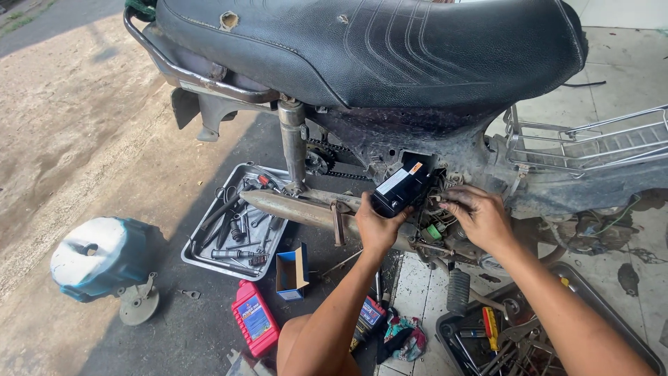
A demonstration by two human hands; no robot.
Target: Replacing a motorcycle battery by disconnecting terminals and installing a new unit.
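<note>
At the centre of the frame, the left hand (378,226) cups a black battery (403,186) from below, its grip pinching the lower end at the motorcycle's (362,49) open bay. The right hand (480,217) fingers wires (437,209) beside it, its grip loosely curled. The battery looks dense, rigid and smooth-sided, best held under its base.

Left hand (378,226) grips a black battery (402,186), held tilted at the opening under the motorcycle (417,132) seat (369,45). Right hand (480,217) is in the wiring just beside it, fingers curled, possibly pinching a wire, hard to tell. Tool tray (209,254) sits on the ground by the exhaust pipe (292,209); red bottle (255,319) and small blue box (292,271) nearby.
</note>
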